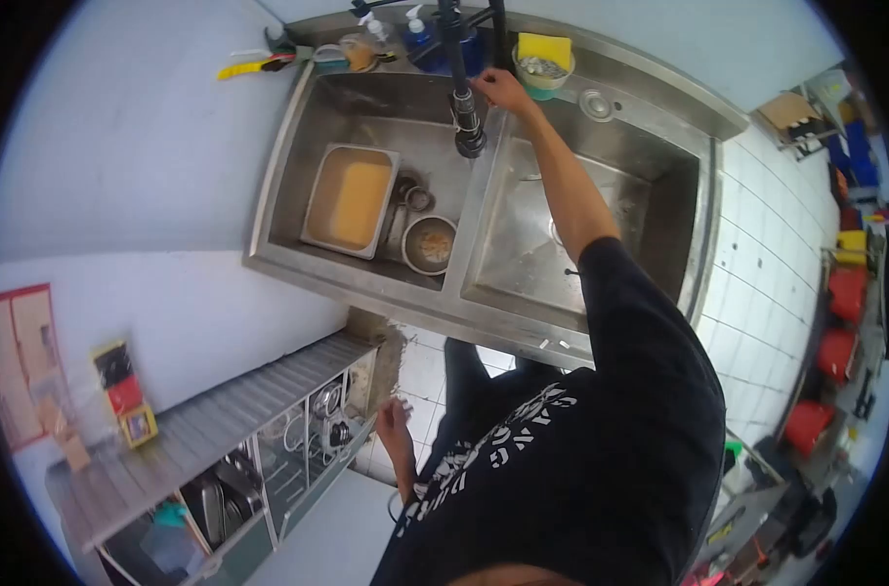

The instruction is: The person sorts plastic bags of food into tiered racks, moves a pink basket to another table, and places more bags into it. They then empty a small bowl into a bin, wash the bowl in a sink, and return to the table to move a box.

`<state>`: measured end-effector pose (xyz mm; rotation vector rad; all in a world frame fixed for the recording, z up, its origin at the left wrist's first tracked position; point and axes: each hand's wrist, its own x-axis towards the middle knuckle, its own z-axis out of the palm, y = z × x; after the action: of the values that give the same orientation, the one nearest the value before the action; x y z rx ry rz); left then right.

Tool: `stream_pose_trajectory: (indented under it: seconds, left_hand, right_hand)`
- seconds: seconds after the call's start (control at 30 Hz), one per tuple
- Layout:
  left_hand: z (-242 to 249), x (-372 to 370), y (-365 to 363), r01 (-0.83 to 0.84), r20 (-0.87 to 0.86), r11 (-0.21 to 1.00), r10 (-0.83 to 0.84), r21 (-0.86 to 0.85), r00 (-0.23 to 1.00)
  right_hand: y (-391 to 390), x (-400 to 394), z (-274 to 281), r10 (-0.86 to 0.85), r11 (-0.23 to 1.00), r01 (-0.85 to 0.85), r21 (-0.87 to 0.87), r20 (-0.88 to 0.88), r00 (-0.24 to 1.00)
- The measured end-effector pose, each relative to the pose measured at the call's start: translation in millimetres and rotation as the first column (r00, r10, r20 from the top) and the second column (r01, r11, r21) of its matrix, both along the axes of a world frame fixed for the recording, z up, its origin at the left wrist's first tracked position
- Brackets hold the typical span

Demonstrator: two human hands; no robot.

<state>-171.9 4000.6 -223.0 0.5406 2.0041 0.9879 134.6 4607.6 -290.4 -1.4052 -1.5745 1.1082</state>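
Note:
My right hand (503,91) reaches across the double sink to the black faucet (459,68). Its fingers are closed at the lower part of the faucet, and the exact part they grip is hidden. The spray head hangs down over the left basin (420,132), close to the divider. In that basin sit a rectangular metal pan (357,200) with cloudy orange-brown liquid and a round metal bowl (430,244) with food scraps. Dark utensils (405,195) lie between them. My left hand (394,418) hangs beside my body with loosely bent fingers, holding nothing.
Pump bottles (417,27) and a bowl (545,73) with a yellow sponge (545,49) stand along the sink's back ledge. The right basin (532,244) is beside my arm. At lower left is a metal rack (269,439) with dishes. Red stools (835,352) line the far right.

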Motion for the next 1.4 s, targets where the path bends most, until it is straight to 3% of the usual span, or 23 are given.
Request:
stream_pose_trajectory:
  seconds: [0.07,0.17,0.23,0.27,0.33,0.37,0.4,0.43,0.5,0.63,0.77,0.83,0.87,0.9,0.93,0.97,1.03,1.07,1.17,1.23,1.3,1.37,1.4]
  left_hand:
    - [-9.1,-17.8,54.3,0.076,0.087,0.991,-0.085,0.109,0.993]
    - [-43.2,-28.1,177.6,0.301,0.157,0.926,-0.340,0.230,0.927]
    - [-17.8,-5.6,264.7,0.435,0.274,0.832,-0.532,0.345,0.801]
    - [-22.5,2.8,307.2,0.593,0.111,0.722,-0.663,0.357,0.740]
    - [-26.8,34.7,384.6,0.713,-0.046,0.594,-0.756,0.371,0.653]
    - [-47.6,54.5,417.8,0.735,-0.145,0.524,-0.764,0.431,0.629]
    - [-43.1,69.4,445.1,0.807,-0.215,0.393,-0.827,0.440,0.520]
    - [-39.3,84.7,467.9,0.812,-0.020,0.388,-0.898,0.436,0.440]
    - [-46.8,105.2,495.9,0.820,0.172,0.360,-0.933,0.445,0.317]
    - [-55.6,97.9,504.8,0.594,-0.028,0.125,-0.970,0.795,0.242]
    - [-107.3,93.3,488.6,0.576,0.097,0.372,-0.887,0.728,0.450]
    - [-101.1,65.6,474.0,0.703,0.003,0.282,-0.929,0.653,0.370]
    - [-96.1,53.3,475.8,0.911,-0.132,0.161,-0.965,0.380,0.226]
    - [-104.5,35.9,473.0,0.955,-0.251,0.199,-0.934,0.222,0.253]
    - [-113.1,18.5,470.0,0.968,-0.355,0.247,-0.901,0.054,0.249]
    - [-133.8,-4.5,455.9,0.891,-0.483,0.446,-0.764,0.087,0.429]
    - [-117.1,-41.7,444.1,0.779,-0.392,0.515,-0.840,-0.359,0.375]
    - [-115.1,-51.2,439.3,0.783,-0.395,0.512,-0.840,-0.353,0.371]
    - [-97.0,-51.3,444.0,0.871,-0.401,0.490,-0.795,0.019,0.456]
    - [-27.2,-20.3,456.9,0.720,-0.131,0.559,-0.746,0.411,0.653]
    - [23.8,1.9,466.7,0.735,-0.192,0.429,-0.782,0.525,0.593]
    - [38.1,23.7,467.8,0.736,-0.265,0.285,-0.804,0.614,0.532]
    - [39.1,36.1,468.1,0.765,-0.328,0.228,-0.803,0.602,0.498]
  right_hand:
    - [-16.6,18.0,-5.7,-0.091,0.994,0.083,-0.066,-0.117,0.989]
    - [-40.7,46.3,-13.1,-0.189,0.977,0.186,0.105,0.016,0.982]
    - [-110.8,22.0,73.3,-0.221,0.966,0.250,0.064,-0.298,0.929]
    - [-132.9,2.4,101.5,-0.227,0.967,0.250,0.046,-0.289,0.930]
    - [-161.8,-35.9,134.5,-0.130,0.984,0.176,-0.011,-0.720,0.682]
    - [-158.2,-51.4,140.3,-0.153,0.981,0.192,-0.027,-0.718,0.679]
    - [-154.9,-66.7,142.0,-0.196,0.969,0.247,0.034,-0.508,0.839]
    - [-154.5,-78.4,142.0,-0.242,0.955,0.276,0.105,-0.258,0.935]
    - [-149.3,-93.4,145.1,-0.286,0.950,0.309,0.052,-0.263,0.922]
    - [-150.9,-120.3,151.9,-0.384,0.922,0.381,-0.071,-0.295,0.875]
    - [-148.2,-143.6,126.5,-0.447,0.894,0.418,-0.160,-0.322,0.834]
    - [-150.3,-152.6,130.3,-0.520,0.854,0.493,-0.166,-0.264,0.812]
    - [-149.7,-153.4,126.3,-0.505,0.863,0.482,-0.152,-0.286,0.814]
    - [-147.9,-153.8,124.5,-0.485,0.874,0.466,-0.136,-0.310,0.818]
    - [-145.7,-152.0,127.7,-0.483,0.875,0.467,-0.131,-0.311,0.818]
    - [-145.4,-148.5,132.6,-0.463,0.886,0.446,-0.128,-0.301,0.833]
    - [-135.9,-139.5,141.7,-0.443,0.895,0.436,-0.095,-0.293,0.847]
    - [-137.2,-138.5,143.7,-0.401,0.915,0.393,-0.087,-0.276,0.873]
    - [-151.3,-137.4,125.0,-0.329,0.935,0.350,0.061,-0.227,0.917]
    - [-156.4,-126.3,104.2,-0.302,0.920,0.338,0.200,-0.191,0.934]
    - [-163.3,-102.6,93.7,-0.013,0.998,0.058,0.027,-0.797,0.604]
    - [-147.1,-70.5,80.7,-0.104,0.994,0.013,-0.109,-0.892,0.441]
    - [-137.4,-65.3,90.8,-0.345,0.938,0.229,-0.259,-0.651,0.676]
